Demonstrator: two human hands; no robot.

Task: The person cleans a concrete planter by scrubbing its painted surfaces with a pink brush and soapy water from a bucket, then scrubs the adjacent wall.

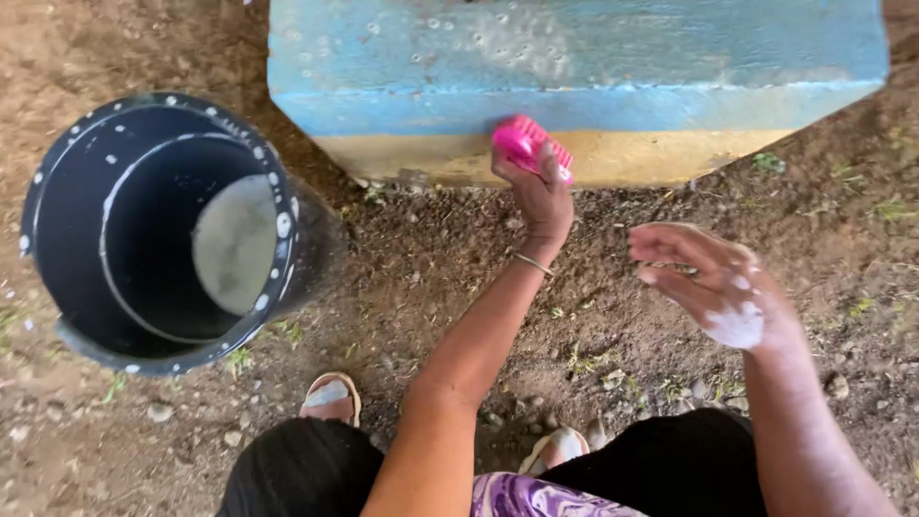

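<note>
My left hand (538, 196) grips a pink scrub brush (525, 144) and holds it against the side of a blue and yellow painted block (670, 105), at the line where blue meets yellow. Soap suds speckle the block's blue face. My right hand (713, 278) hovers to the right, fingers spread and holding nothing, with white foam on its back. A thin bangle sits on my left wrist.
A black bucket (57, 201) with soapy water in it stands on the dirt at the left, foam spots on its rim. My two sandalled feet (330, 397) rest on bare soil with small stones and sparse grass.
</note>
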